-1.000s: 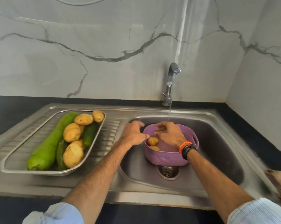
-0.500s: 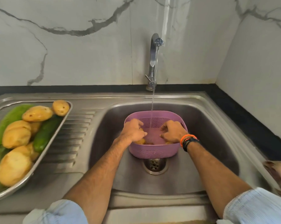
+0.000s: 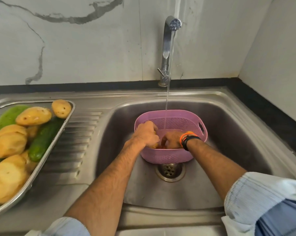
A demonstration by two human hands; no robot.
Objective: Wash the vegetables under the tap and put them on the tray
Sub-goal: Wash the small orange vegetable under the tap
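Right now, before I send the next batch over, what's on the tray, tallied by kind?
On the tray, counting only what shows:
Potatoes: 6 (piled, so more may be hidden)
Cucumber: 1
Light green gourd: 1
Total: 8 visible

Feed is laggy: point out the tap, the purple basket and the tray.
tap [image 3: 167, 43], head view, on its upright neck
purple basket [image 3: 171, 122], head view, on its far inner wall
tray [image 3: 65, 122], head view, on its right rim
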